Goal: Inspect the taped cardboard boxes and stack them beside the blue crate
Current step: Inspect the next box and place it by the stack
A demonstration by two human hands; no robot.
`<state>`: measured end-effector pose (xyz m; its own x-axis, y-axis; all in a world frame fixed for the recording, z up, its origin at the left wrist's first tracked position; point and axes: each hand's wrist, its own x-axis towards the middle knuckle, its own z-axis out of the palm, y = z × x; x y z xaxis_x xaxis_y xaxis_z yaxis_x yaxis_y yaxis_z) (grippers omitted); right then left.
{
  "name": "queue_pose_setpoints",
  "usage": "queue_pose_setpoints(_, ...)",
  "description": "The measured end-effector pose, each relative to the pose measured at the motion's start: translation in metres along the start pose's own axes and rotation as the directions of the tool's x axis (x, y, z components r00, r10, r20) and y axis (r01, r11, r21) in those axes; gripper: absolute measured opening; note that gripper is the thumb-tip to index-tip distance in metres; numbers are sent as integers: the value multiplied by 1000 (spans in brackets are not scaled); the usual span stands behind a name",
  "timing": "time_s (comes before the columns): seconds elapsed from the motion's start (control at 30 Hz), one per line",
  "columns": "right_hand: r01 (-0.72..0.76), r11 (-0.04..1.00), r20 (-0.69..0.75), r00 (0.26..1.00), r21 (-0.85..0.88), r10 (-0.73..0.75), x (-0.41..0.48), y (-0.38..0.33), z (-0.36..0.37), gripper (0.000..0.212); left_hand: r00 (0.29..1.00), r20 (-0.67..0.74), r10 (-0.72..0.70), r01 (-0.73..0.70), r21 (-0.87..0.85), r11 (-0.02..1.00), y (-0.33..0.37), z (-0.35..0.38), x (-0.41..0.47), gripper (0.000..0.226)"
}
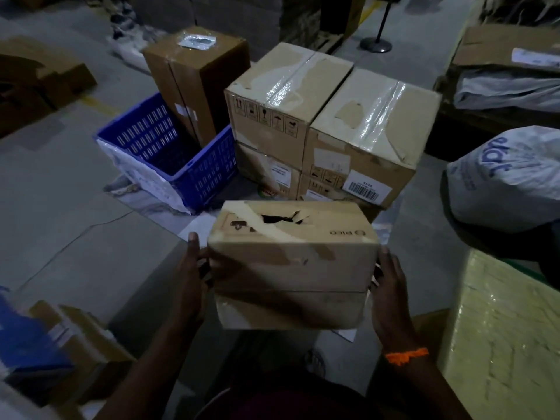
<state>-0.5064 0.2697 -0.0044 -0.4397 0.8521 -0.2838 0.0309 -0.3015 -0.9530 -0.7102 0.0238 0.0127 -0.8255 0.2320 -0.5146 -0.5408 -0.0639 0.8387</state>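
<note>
I hold a small cardboard box (291, 265) in front of me, above the floor. Its top face is torn open with a dark hole and peeling tape. My left hand (191, 277) grips its left side and my right hand (391, 286) grips its right side. Beyond it stands a stack of taped cardboard boxes (327, 116), two wide and two high, with clear tape across the tops and a barcode label on the right one. The blue crate (172, 153) sits tilted just left of the stack. A tall brown box (194, 77) leans at the crate's far side.
A grey printed sack (509, 177) lies at the right, with a yellow wrapped block (503, 338) in front of it. Flat cardboard and bags are piled at the far right. Small boxes (75, 338) lie at the lower left. A stanchion base (375, 43) stands at the back.
</note>
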Motion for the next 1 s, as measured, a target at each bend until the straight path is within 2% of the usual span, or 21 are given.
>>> queue_pose_setpoints(0.1,35,999,-9,999,26,-34,-8,2,-6,45,999,32,23,-23,6,1000,-3,0,-4,40)
queue_pose_setpoints(0.27,59,993,-103,992,-98,-69,-13,17,-13,56,991,131,6,-19,94,995,-23,1,-4,53)
queue_pose_setpoints(0.4,50,982,-83,994,-181,-66,-14,22,-21,34,988,152,29,-52,150,987,-26,5,-1,63)
queue_pose_setpoints(0.53,40,976,-80,995,-216,-59,-7,18,-18,26,988,157,-10,-19,180,984,-22,12,4,55)
queue_pose_setpoints(0.63,20,960,-72,997,-280,-42,-5,13,-13,43,986,162,-41,10,191,982,-20,19,4,52)
queue_pose_setpoints(0.7,111,853,-66,984,-509,-168,-10,8,-9,49,985,167,-41,6,206,979,-21,20,2,54)
queue_pose_setpoints(0.73,223,736,-26,950,-639,-310,-13,6,-7,51,984,172,-44,7,213,977,-22,19,1,54)
queue_pose_setpoints(0.77,362,604,69,890,-710,-451,-16,3,-4,52,983,177,-49,9,222,975,-24,18,0,55)
queue_pose_setpoints(0.8,490,506,188,824,-710,-534,-18,0,2,54,983,177,-54,12,228,973,-25,17,-1,55)
queue_pose_setpoints(0.87,637,474,364,754,-608,-546,-23,-3,21,50,982,178,-63,20,230,973,-26,13,-4,51)
queue_pose_setpoints(0.93,689,465,456,721,-556,-522,-21,0,41,45,980,188,-65,19,233,972,-27,10,-6,45)
queue_pose_setpoints(1.0,712,398,519,698,-579,-493,-13,4,54,47,981,181,-70,22,254,967,-26,7,-7,42)
